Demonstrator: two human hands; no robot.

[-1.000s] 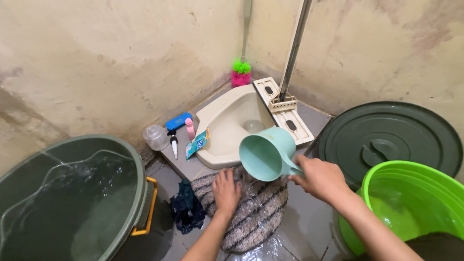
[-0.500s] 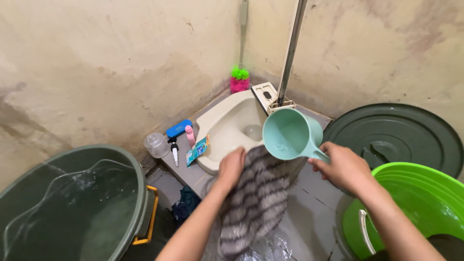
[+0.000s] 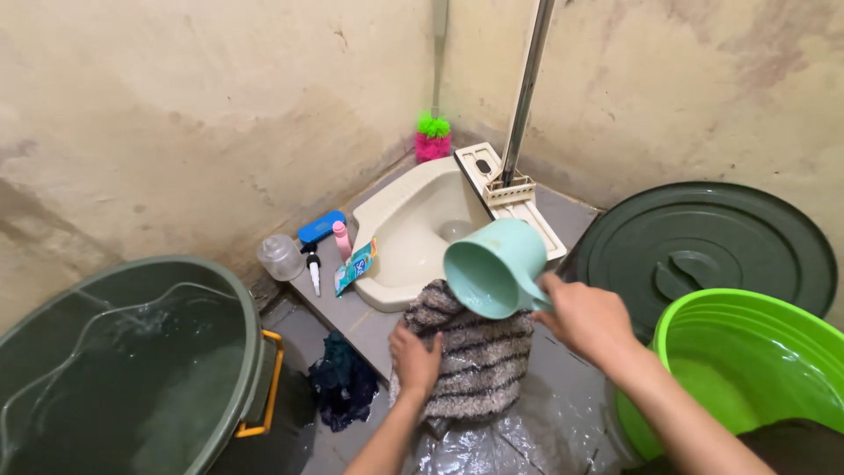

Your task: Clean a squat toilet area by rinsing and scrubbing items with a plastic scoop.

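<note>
My right hand [image 3: 586,318] grips the handle of a pale green plastic water scoop [image 3: 492,266], tilted with its mouth turned down over a grey and black striped knitted cloth [image 3: 479,354]. My left hand [image 3: 415,358] presses on the left edge of that cloth, which lies on the grey raised step in front of a cream squat toilet pan [image 3: 411,224]. Wet clear plastic sheet [image 3: 510,440] lies under the cloth's near end.
A dark green bin of water [image 3: 132,369] with a yellow handle stands at left, a bright green bucket of water [image 3: 747,369] at right, a dark green lid [image 3: 703,246] behind it. Bottles [image 3: 316,242], a sachet, a dark rag [image 3: 343,383], a mop pole [image 3: 525,92] and a pink-green brush [image 3: 432,136] surround the pan.
The cloth, lifted up half a second ago, now lies back down on the step with my left hand on it. The scoop has come lower and tipped over the cloth.
</note>
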